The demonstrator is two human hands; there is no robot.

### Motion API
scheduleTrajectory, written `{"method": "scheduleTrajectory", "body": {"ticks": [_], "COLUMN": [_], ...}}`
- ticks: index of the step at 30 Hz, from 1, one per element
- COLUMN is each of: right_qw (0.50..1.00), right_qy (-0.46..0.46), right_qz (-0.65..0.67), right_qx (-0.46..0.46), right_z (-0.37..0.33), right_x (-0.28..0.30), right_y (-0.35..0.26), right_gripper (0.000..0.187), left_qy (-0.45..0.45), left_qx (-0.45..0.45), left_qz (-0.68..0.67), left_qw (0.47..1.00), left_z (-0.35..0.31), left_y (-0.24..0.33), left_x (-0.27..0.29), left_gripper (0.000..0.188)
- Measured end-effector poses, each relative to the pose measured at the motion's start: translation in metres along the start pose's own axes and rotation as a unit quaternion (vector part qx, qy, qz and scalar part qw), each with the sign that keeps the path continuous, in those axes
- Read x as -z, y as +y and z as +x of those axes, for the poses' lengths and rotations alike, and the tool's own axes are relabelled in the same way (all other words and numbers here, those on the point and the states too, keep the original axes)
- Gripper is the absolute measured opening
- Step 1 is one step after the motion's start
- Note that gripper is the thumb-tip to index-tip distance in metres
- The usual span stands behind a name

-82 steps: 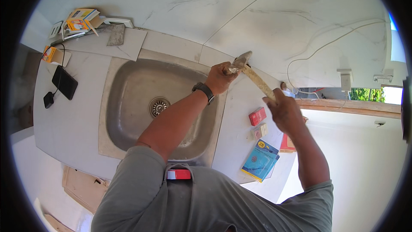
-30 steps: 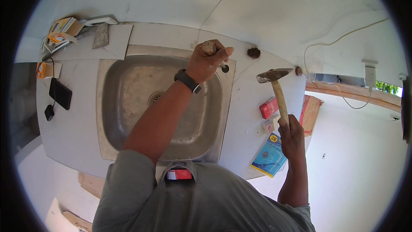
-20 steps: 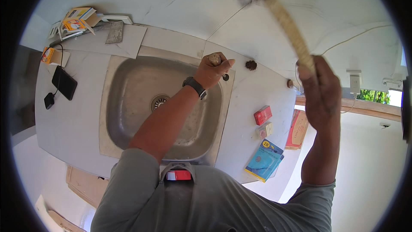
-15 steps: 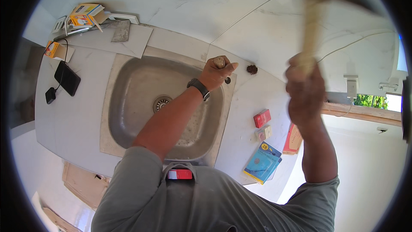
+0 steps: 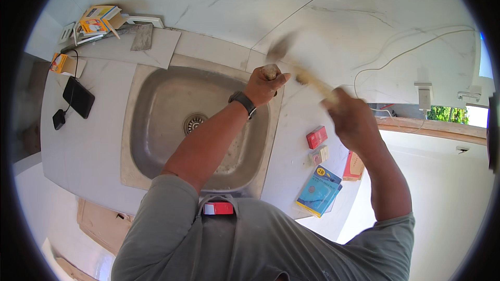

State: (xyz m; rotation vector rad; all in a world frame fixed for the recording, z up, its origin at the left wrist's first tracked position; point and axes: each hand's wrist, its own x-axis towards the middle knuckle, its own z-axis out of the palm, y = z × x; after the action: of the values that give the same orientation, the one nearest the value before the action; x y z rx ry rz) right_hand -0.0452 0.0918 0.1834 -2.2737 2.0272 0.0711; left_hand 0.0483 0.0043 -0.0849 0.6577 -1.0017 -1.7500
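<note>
The left hand was clenched around a round-ended tool handle at the far right corner of the stainless-steel sink. The right hand gripped a pale-handled hammer, its blurred head near the tool handle's top; contact could not be told. On the countertop, a small red box lay near blue-and-yellow packets.
</note>
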Motion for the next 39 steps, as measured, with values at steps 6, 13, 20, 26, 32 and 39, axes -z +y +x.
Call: {"method": "scheduleTrajectory", "body": {"ticks": [6,13,20,26,32,39], "right_qw": [0.995,0.999,0.972,0.997,0.990,0.992], "right_qy": [-0.005,-0.015,0.078,0.062,0.023,-0.015], "right_qz": [0.096,-0.030,0.188,0.050,0.108,0.003], "right_qx": [-0.018,-0.019,-0.119,-0.003,-0.083,-0.128], "right_z": [-0.001,-0.007,-0.015,-0.018,-0.037,-0.030], "right_x": [0.034,-0.001,0.043,-0.006,0.004,-0.019], "right_y": [0.021,0.008,0.023,0.004,0.042,0.007], "right_gripper": [0.037,0.039,0.033,0.035,0.033,0.035], "left_qy": [-0.003,0.006,-0.031,0.025,0.001,-0.007], "left_qx": [0.037,-0.003,-0.002,0.002,-0.021,-0.003], "left_qz": [0.015,-0.024,0.037,0.031,0.078,0.028], "left_qw": [0.999,1.000,0.999,0.999,0.997,1.000], "left_z": [0.002,0.001,0.003,0.004,0.004,0.009], "left_y": [0.004,-0.001,-0.010,-0.011,-0.011,-0.013], "left_x": [0.000,-0.007,-0.009,-0.009,-0.009,-0.013], "left_gripper": [0.033,0.033,0.032,0.033,0.035,0.036]}}
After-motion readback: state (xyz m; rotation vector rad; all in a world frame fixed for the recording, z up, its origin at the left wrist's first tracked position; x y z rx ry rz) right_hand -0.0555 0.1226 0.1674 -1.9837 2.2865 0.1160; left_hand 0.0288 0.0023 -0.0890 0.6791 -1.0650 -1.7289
